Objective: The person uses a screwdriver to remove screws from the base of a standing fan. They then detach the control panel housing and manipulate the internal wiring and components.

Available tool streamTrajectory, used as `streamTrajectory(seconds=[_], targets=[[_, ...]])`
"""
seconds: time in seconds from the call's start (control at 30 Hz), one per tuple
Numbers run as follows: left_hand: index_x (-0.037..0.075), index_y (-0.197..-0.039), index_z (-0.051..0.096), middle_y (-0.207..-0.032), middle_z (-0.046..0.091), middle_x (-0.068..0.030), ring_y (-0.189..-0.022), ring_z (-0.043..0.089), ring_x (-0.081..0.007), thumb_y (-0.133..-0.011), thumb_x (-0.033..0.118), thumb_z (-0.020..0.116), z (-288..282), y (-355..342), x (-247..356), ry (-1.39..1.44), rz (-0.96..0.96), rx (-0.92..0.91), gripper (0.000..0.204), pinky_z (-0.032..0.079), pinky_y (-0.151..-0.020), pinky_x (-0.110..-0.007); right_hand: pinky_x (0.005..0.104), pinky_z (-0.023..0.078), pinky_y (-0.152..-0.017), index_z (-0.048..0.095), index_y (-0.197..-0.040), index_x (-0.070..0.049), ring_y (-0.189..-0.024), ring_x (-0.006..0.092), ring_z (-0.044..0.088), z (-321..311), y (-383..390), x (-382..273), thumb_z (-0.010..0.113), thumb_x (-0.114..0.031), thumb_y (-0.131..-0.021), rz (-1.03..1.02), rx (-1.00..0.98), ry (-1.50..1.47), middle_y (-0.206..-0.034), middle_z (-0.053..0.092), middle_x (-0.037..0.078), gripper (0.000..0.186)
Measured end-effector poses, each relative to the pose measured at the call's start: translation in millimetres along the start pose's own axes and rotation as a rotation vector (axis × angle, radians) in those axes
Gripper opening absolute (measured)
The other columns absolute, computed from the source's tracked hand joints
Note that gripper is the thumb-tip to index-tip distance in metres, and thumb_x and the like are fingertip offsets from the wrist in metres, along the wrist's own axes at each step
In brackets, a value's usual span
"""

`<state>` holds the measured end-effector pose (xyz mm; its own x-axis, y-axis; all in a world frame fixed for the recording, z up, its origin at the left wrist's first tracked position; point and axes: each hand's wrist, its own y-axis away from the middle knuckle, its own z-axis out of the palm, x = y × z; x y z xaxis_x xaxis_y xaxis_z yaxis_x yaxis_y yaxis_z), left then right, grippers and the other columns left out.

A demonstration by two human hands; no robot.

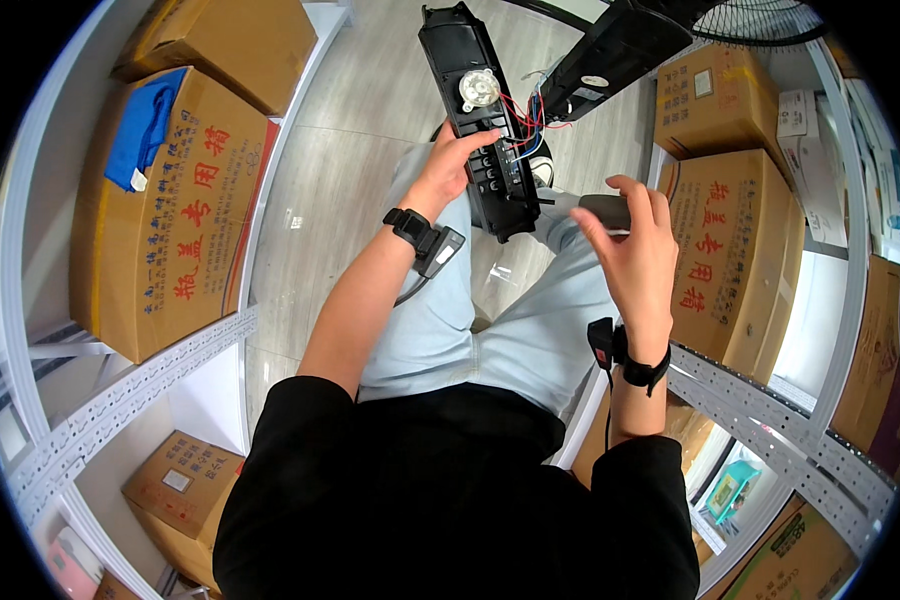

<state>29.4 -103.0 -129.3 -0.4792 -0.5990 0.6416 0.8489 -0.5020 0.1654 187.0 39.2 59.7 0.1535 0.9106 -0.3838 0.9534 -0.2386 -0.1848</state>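
Observation:
My left hand [444, 172] is closed around the edge of a long black plastic control panel housing [465, 48], its thumb lying across the open back. A round whitish motor [478, 89] sits in the housing, above several black button pieces. Red and blue wires [530, 125] run from it to the black fan column [610, 60]. Right of the housing, my right hand [635, 235] grips a screwdriver [605, 212] by its thick dark grey handle between thumb and fingers. The screwdriver's shaft points left toward the housing's lower end; whether its tip touches cannot be told.
A round fan grille [760, 22] shows at the top right. Metal shelves [120, 375] with cardboard boxes [195, 215] stand close on both sides. A blue cloth [148, 130] hangs over the left box. My legs [420, 340] are below the housing, over a grey floor [315, 170].

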Motion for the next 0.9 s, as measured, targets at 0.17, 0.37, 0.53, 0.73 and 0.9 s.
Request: streamTrajectory(seconds=[0.17,0.37,0.53,0.73,0.9], targets=[[0.005,-0.120,0.043,-0.109,0.061,-0.0088,-0.096,0.063,-0.0217,-0.080,-0.002,0.065,5,3,3,-0.018,-0.026,0.029,0.047,0.054,-0.081,-0.036,0.0379,0.051,-0.069,0.055,-0.106,-0.008,-0.082,0.0302,0.063,2,-2,8,0.074,-0.014,-0.076,-0.068,0.007,-0.146,-0.101,0.056,0.013,0.035],[0.004,-0.119,0.043,-0.108,0.061,-0.0085,-0.096,0.063,-0.0214,-0.080,-0.002,0.064,5,4,4,-0.014,-0.042,0.058,0.045,0.054,-0.080,-0.036,0.0344,0.050,-0.071,0.054,-0.106,-0.005,-0.083,0.0284,0.062,10,1,7,0.076,-0.014,-0.075,0.000,0.083,-0.222,-0.097,0.058,0.012,0.038],[0.005,-0.119,0.043,-0.109,0.060,-0.0088,-0.095,0.062,-0.0214,-0.081,-0.001,0.064,2,2,2,-0.018,-0.032,0.028,0.043,0.053,-0.082,-0.037,0.0315,0.049,-0.079,0.053,-0.107,-0.005,-0.089,0.0248,0.062,16,3,14,0.075,-0.009,-0.075,0.055,0.088,-0.258,-0.098,0.059,0.011,0.039],[0.005,-0.119,0.043,-0.110,0.059,-0.0087,-0.098,0.061,-0.0220,-0.080,0.000,0.065,2,2,2,0.016,-0.042,0.096,0.045,0.052,-0.083,-0.037,0.0289,0.047,-0.082,0.054,-0.104,-0.005,-0.093,0.0162,0.061,14,8,25,0.071,-0.001,-0.075,0.111,0.145,-0.579,-0.100,0.062,0.007,0.034],[0.006,-0.120,0.043,-0.110,0.059,-0.0082,-0.099,0.061,-0.0224,-0.079,-0.001,0.065,1,1,1,0.027,-0.033,0.073,0.046,0.052,-0.084,-0.038,0.0291,0.046,-0.086,0.053,-0.104,-0.003,-0.094,0.0159,0.061,13,11,34,0.069,0.003,-0.074,0.068,0.184,-0.655,-0.100,0.063,0.008,0.034]])
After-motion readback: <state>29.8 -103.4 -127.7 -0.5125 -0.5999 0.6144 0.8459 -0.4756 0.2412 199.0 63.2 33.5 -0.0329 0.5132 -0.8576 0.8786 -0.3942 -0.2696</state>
